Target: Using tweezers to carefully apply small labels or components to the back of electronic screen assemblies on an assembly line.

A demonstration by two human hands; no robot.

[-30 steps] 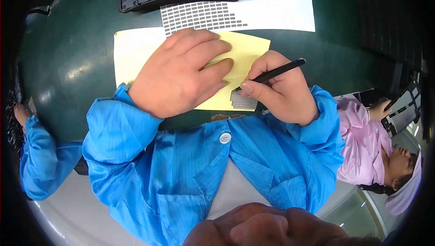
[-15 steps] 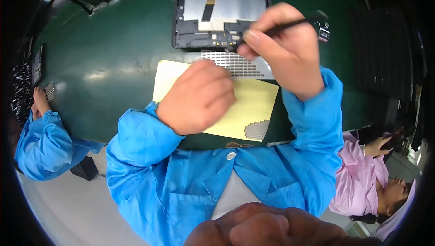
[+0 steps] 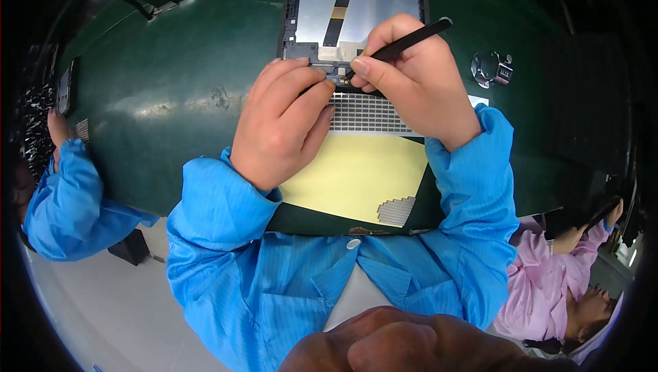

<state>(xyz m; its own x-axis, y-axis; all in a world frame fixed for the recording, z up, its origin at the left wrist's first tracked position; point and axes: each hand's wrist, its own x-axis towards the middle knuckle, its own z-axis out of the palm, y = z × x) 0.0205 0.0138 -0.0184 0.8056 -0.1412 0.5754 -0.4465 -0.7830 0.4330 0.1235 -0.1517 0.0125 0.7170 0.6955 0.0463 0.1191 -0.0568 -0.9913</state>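
An opened tablet [image 3: 384, 2] lies at the far side of the green table, its silvery back plate and dark lower frame showing, with a black-and-gold flex cable [image 3: 339, 12] across it. My right hand [image 3: 421, 77] pinches slim black tweezers [image 3: 411, 40], their tip down at the tablet's lower edge. My left hand [image 3: 281, 115] rests its spread fingertips on that same edge, close to the tip, holding nothing. Just below the tablet lies a sheet of small grey rectangular stickers [image 3: 373, 113], partly under my hands. Nearer me is a yellow sheet [image 3: 349, 166] with a grey sticker patch [image 3: 396, 212] at its corner.
A round metallic tape dispenser-like object [image 3: 490, 69] stands right of the tablet. At the left, a co-worker in a blue sleeve [image 3: 68, 180] works by another dark device [image 3: 66, 88]. A person in pink [image 3: 541, 290] sits at the right.
My left hand has moved up from the yellow sheet to the tablet's lower edge. The tweezers' tip is at that edge, and the view has shifted slightly.
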